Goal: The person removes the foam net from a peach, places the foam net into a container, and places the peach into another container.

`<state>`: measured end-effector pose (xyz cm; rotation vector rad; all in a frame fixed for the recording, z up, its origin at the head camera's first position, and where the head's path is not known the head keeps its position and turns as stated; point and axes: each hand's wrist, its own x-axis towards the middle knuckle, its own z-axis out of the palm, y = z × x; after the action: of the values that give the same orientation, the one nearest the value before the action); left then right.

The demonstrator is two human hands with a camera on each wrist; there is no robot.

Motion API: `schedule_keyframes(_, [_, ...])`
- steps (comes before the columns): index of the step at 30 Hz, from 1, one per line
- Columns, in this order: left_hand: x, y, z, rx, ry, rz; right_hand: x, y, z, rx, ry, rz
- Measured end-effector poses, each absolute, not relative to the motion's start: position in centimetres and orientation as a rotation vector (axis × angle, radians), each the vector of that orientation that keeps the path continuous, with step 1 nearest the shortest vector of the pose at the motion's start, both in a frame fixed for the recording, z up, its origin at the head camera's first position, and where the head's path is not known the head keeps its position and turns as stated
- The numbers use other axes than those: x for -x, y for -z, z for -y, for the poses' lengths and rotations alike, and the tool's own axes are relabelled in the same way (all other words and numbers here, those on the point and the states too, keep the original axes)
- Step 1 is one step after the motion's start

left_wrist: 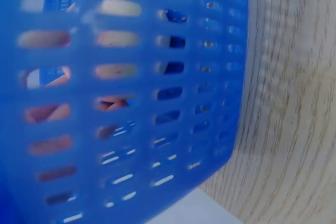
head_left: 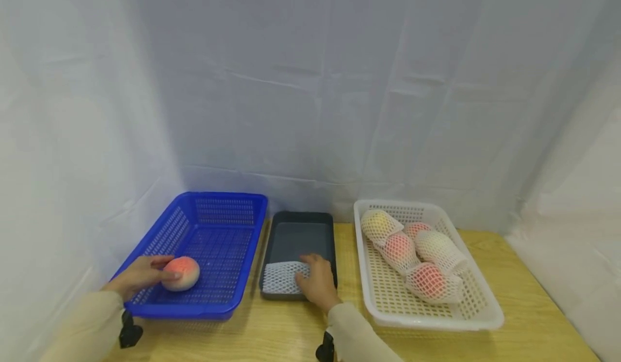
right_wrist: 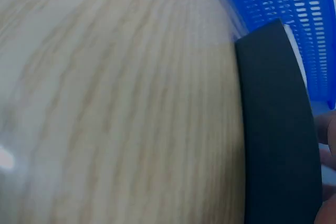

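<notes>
My left hand (head_left: pixel 143 276) is at the left side of the blue basket (head_left: pixel 236 276) and grips a pink and cream peach (head_left: pixel 186 274) from its left. Only slivers of skin and peach show through the basket's slots in the left wrist view. A flat white foam fruit net (head_left: pixel 281 277) lies in the near part of the dark grey tray (head_left: pixel 297 238). Over the tray's right side, my right hand (head_left: pixel 320 284) has its thumb at the net's right end, thumb and fingers apart. The right wrist view catches just some fingertips (right_wrist: pixel 328 129) beyond the tray wall.
To the right stands a white basket (head_left: pixel 432 321) holding several fruits in white foam nets (head_left: pixel 399 250), pink and yellowish. All three containers sit on a wooden table (head_left: pixel 524 297). Pale sheeting (head_left: pixel 301 98) hangs behind and at both sides.
</notes>
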<state>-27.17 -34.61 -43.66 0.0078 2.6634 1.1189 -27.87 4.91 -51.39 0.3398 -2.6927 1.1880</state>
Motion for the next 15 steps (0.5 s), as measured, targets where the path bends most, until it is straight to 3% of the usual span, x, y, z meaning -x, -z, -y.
schedule_keyframes(6, [27.4, 43.9, 34.4, -0.004, -1.102, -2.705, 27.8, 51.6, -4.7, -0.675, -0.865, 2.718])
schedule_keyframes(15, [27.9, 44.7, 34.5, 0.022, -1.068, -2.721, 28.1, 51.3, -4.9, -0.704, -0.826, 2.905])
